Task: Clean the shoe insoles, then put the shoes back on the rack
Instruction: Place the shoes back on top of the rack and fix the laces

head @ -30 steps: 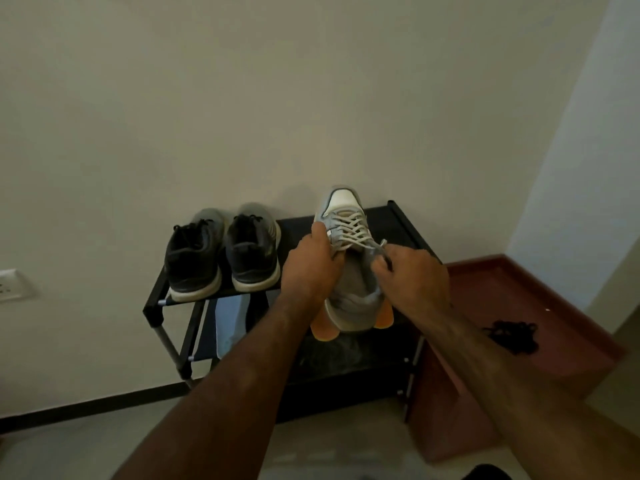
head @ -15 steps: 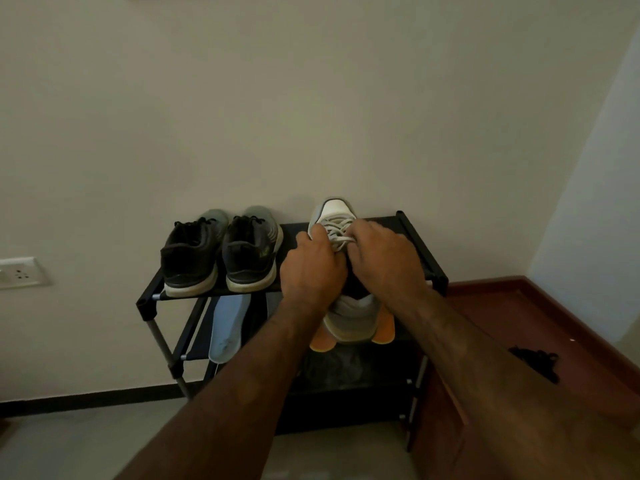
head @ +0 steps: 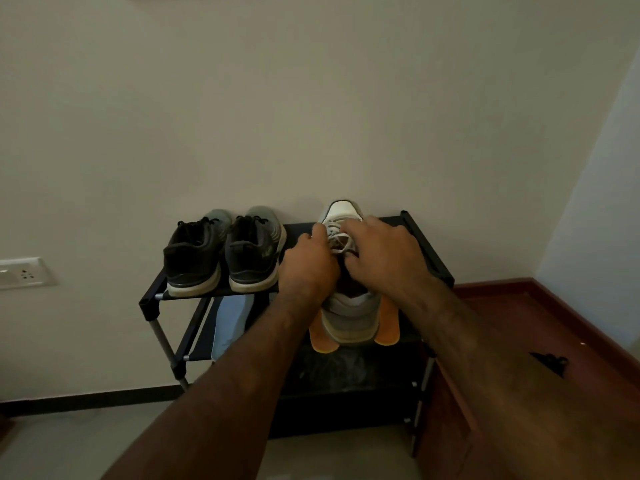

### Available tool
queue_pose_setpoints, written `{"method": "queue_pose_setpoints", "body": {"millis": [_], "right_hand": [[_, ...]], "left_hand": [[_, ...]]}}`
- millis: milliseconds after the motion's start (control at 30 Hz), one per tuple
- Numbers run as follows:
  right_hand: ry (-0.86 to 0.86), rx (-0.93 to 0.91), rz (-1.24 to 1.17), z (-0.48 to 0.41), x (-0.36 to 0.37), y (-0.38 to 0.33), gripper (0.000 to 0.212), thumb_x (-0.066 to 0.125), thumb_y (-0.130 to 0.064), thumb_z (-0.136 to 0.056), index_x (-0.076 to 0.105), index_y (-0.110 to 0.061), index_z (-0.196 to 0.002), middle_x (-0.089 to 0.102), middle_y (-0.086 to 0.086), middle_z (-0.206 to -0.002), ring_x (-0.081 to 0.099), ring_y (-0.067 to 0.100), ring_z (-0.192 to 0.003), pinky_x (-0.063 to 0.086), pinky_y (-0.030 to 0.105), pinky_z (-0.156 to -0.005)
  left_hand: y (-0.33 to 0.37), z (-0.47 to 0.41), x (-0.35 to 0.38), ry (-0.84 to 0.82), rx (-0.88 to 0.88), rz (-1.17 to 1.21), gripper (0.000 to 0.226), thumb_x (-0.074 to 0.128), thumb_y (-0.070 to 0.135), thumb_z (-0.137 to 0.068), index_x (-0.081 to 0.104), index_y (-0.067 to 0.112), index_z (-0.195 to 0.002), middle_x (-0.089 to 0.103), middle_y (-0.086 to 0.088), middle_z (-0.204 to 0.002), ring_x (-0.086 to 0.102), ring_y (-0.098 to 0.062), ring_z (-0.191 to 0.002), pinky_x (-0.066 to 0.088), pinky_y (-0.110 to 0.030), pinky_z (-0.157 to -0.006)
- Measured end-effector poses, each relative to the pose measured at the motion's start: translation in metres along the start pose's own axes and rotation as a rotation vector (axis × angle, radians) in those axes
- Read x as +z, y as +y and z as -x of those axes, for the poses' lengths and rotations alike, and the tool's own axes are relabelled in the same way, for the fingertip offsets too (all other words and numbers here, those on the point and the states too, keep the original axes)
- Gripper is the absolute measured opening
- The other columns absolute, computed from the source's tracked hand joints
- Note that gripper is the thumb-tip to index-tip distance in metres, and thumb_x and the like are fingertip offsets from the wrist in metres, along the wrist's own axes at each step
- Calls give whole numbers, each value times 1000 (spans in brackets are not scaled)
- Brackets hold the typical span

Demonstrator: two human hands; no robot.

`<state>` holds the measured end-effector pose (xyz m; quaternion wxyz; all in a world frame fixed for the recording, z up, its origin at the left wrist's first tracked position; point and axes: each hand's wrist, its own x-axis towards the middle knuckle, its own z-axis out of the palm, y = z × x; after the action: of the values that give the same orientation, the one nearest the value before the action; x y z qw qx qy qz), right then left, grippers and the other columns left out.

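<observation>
A grey and white sneaker (head: pixel 349 313) lies on the top shelf of the black shoe rack (head: pixel 429 251), toe toward the wall and heel over the front edge. My left hand (head: pixel 308 265) grips its left side by the laces. My right hand (head: pixel 381 258) covers the tongue, with curled fingers in the white laces (head: pixel 337 237). Orange insoles (head: pixel 322 341) stick out under the heel on both sides. A pair of dark sneakers (head: pixel 225 254) stands on the shelf's left half. A pale blue insole (head: pixel 227 323) leans on the lower shelf.
The rack stands against a cream wall. A low reddish-brown ledge (head: pixel 519 323) runs along its right, with a black tangle (head: pixel 550 362) lying on it. A wall socket (head: pixel 24 273) sits at the far left. Pale floor tiles lie in front of the rack.
My right hand moved from the lace ends at the shoe's right side onto the tongue and laces. The view has tilted so that the rack sits lower in the frame.
</observation>
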<state>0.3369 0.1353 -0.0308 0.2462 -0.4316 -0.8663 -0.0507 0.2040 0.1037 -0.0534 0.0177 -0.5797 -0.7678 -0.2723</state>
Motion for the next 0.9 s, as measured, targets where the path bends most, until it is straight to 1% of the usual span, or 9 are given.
{"method": "queue_pose_setpoints", "body": {"millis": [100, 233, 333, 400, 467, 533, 667, 800, 900], "right_hand": [[54, -40, 219, -1, 10, -10, 35, 51, -34, -103, 52, -18, -134, 62, 9, -128, 69, 31, -97, 47, 34, -69], [92, 135, -78, -5, 10, -2, 22, 45, -31, -104, 49, -14, -118, 71, 10, -104, 67, 32, -85, 56, 44, -73], [130, 214, -196, 1, 11, -3, 20, 47, -27, -103, 50, -17, -120, 71, 7, -104, 67, 27, -85, 58, 43, -74], [114, 171, -194, 2, 11, -2, 19, 51, -28, -102, 54, -22, -120, 70, 2, -105, 67, 22, -86, 58, 42, -76], [70, 84, -148, 2, 8, -1, 20, 56, -31, -98, 57, -27, -117, 69, 0, -109, 66, 21, -89, 59, 41, -78], [44, 32, -68, 3, 7, -2, 31, 61, -34, -94, 57, -28, -125, 67, 2, -118, 67, 26, -95, 58, 37, -79], [98, 48, 157, 1, 12, -10, 36, 55, -36, -102, 52, -21, -134, 64, 7, -128, 70, 29, -99, 49, 33, -71], [98, 101, 55, -6, 13, -8, 23, 54, -29, -101, 53, -15, -120, 70, 7, -112, 69, 27, -89, 52, 36, -70], [80, 191, -30, -7, 15, -10, 26, 59, -26, -97, 54, -15, -120, 71, 7, -107, 68, 27, -89, 48, 34, -70]], "left_hand": [[1, 6, 4, 20, 16, -18, 36, 52, 33, -102, 41, 19, -133, 57, -12, -124, 64, -37, -105, 53, -44, -82], [-1, 9, 5, 52, 21, 11, 32, 48, 32, -103, 42, 19, -132, 58, -11, -121, 64, -36, -104, 50, -43, -80], [4, 12, 8, 69, 26, -6, 31, 47, 30, -104, 42, 19, -133, 59, -10, -120, 65, -36, -102, 56, -47, -84], [2, 11, 8, 65, 13, -5, 34, 49, 30, -103, 42, 20, -135, 58, -10, -122, 65, -34, -103, 56, -46, -85], [-1, 10, 7, 56, 6, -3, 37, 53, 31, -102, 41, 20, -135, 58, -9, -124, 65, -32, -104, 57, -46, -86], [-2, 10, 8, 62, 14, -18, 38, 55, 32, -101, 40, 21, -135, 58, -9, -124, 66, -31, -103, 58, -46, -85], [2, 16, 14, 81, 44, -34, 41, 55, 34, -101, 40, 21, -138, 56, -8, -129, 67, -31, -102, 59, -45, -82], [-4, 16, 5, 86, 16, 67, 27, 50, 32, -102, 46, 20, -126, 61, -5, -118, 66, -29, -100, 56, -43, -81], [-4, 13, 2, 78, -6, 133, 16, 49, 29, -102, 48, 21, -116, 64, -3, -111, 66, -29, -97, 56, -47, -83]]}}
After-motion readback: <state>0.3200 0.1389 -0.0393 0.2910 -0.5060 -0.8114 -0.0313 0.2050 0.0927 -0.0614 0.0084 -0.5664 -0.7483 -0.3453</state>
